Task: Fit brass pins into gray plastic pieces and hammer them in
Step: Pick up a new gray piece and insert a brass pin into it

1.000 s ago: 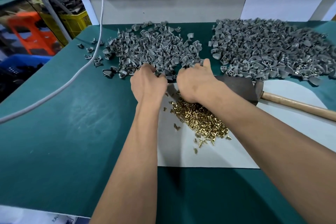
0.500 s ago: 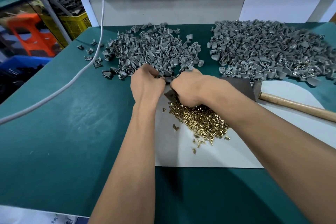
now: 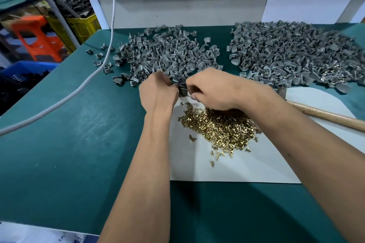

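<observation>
A heap of small brass pins (image 3: 221, 128) lies on a white sheet (image 3: 227, 167) in the middle of the green table. Two piles of gray plastic pieces lie behind it, a left pile (image 3: 166, 55) and a larger right pile (image 3: 292, 53) with some brass showing in it. My left hand (image 3: 158, 92) and right hand (image 3: 215, 89) meet at the near edge of the left pile, fingers curled, both pinching one gray plastic piece (image 3: 182, 88) between them. Whether a pin is in my right fingers is hidden.
A hammer with a wooden handle (image 3: 325, 116) lies on the sheet to the right, its head mostly behind my right forearm. A white cable (image 3: 94, 73) hangs down and runs across the table's left side. Crates and an orange stool (image 3: 37, 39) stand left of the table.
My right hand has drawn back from the gray pile toward my left hand. Both hands now hold one gray piece just above the pin heap.
</observation>
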`<state>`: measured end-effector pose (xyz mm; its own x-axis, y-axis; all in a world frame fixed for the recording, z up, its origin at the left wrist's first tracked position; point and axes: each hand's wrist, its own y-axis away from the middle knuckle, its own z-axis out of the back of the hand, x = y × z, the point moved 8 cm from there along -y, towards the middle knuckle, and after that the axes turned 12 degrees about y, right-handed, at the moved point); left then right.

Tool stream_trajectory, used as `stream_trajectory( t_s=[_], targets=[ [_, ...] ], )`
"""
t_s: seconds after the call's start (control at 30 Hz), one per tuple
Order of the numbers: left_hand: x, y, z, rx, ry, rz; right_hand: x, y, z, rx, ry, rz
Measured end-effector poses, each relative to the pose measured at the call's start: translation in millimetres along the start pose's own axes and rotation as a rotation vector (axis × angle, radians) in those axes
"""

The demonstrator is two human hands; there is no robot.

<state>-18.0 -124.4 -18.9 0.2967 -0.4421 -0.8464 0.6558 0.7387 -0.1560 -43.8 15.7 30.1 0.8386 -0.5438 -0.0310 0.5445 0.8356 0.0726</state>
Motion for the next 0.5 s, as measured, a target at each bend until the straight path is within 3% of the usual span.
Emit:
stream_trajectory(
  t_s=[0.1, 0.23, 0.37, 0.5],
  targets=[
    [-1, 1, 3, 0.006, -0.117, 0.018, -3, 5, 9, -0.135, -0.116, 0.015],
    [0, 3, 8, -0.028, -0.092, 0.029, -11, 10, 10, -0.241, -0.221, 0.004],
    [-10, 5, 15, -0.110, 0.078, -0.038, -26, 23, 9, -0.322, -0.347, -0.050],
    [-20, 8, 16, -0.166, 0.296, -0.123, -36, 31, 8, -0.328, -0.305, -0.105]
  ],
)
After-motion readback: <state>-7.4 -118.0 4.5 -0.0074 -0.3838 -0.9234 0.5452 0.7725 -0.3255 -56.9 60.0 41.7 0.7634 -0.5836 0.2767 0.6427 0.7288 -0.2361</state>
